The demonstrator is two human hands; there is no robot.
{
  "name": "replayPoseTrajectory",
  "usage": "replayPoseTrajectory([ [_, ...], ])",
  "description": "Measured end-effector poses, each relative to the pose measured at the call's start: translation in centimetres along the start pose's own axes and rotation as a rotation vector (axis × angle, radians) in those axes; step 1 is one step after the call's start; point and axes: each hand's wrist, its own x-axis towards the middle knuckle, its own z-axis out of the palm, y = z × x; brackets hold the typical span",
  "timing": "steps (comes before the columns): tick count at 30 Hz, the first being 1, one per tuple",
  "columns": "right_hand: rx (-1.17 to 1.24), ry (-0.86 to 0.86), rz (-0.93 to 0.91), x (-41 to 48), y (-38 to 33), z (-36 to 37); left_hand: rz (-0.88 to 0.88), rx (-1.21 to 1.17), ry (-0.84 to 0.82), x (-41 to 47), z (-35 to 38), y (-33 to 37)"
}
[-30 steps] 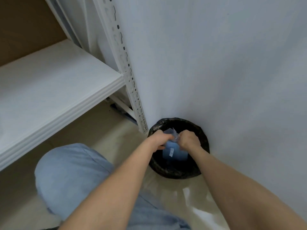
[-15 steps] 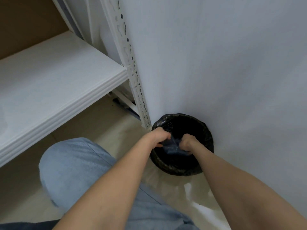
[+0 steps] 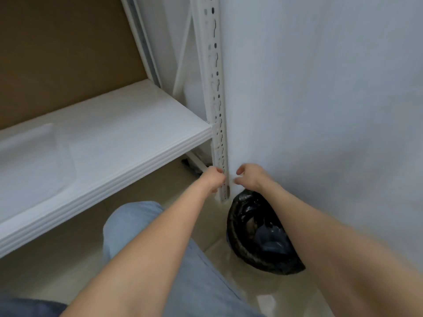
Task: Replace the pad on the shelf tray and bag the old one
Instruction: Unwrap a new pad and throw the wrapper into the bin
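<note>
I see the bluish bagged pad (image 3: 272,239) crumpled in the black-lined bin (image 3: 231,217), below and right of both hands, no clear long axis. The left hand (image 3: 214,179) and the right hand (image 3: 250,177) hang by the shelf post (image 3: 216,88), fingers loosely curled, holding nothing. The tray (image 3: 34,161) sits well left on the shelf (image 3: 137,143), nearer the left hand

shelf (image 3: 128,133): white board to my left, a white tray (image 3: 29,133) lying on it
floor (image 3: 263,291): glossy tiles, black-lined bin (image 3: 251,261) standing by the wall (image 3: 320,110)
</note>
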Motion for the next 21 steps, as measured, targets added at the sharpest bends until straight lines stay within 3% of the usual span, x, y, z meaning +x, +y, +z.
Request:
replayPoseTrajectory([
  [5,0.061,0.26,-0.204,-0.3,-7.6,-2.4,0.119,-0.082,0.262,-1.2,-7.5,0.0],
  [9,-0.01,0.355,-0.314,-0.7,-13.8,-3.4,0.195,-0.083,0.465,-3.0,-13.3,-0.7],
  [12,-0.043,0.364,-0.39,-0.9,-19.1,-3.1,0.238,0.052,0.587,-5.1,-18.2,-2.3],
  [16,-0.086,0.33,-0.482,-1.8,-26.1,-1.5,0.235,0.408,0.726,-8.2,-24.7,-5.5],
  [21,-0.126,0.237,-0.614,-3.6,-34.0,1.9,0.1,0.468,0.865,-11.7,-31.4,-10.4],
])
